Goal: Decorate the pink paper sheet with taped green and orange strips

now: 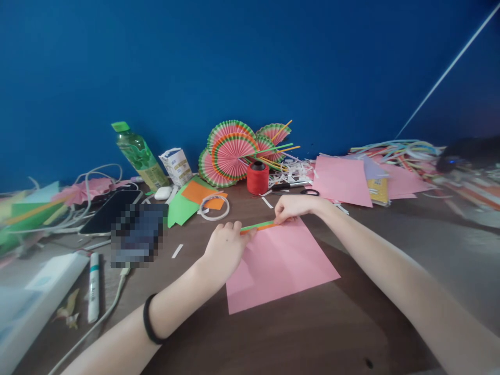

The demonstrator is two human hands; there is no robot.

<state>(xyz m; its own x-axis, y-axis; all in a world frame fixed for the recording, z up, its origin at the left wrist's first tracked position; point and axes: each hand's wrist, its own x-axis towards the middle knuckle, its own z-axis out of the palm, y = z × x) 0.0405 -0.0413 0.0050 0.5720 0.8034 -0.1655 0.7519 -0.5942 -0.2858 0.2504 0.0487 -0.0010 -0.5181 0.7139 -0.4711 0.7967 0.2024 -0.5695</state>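
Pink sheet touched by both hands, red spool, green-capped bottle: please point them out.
Pink sheet (283, 264), head view: middle of its flat part.
Red spool (258, 179), head view: its red side.
Green-capped bottle (141, 160), head view: its body.

Softly lit, rather dim. Clearest around the left hand (224, 247) and right hand (292, 208); bright on the pink sheet (287, 260) below them. Shadowed softly on the table (297, 338) under the right forearm (377, 255), greyed by sheen beyond it. Darker on the wall (250, 62), above right of the hands. Blurred and stretched far left, over the white box (54, 286), and far right, over the strips (486, 191). Pixelated over the phone (140, 237) left of the left hand.
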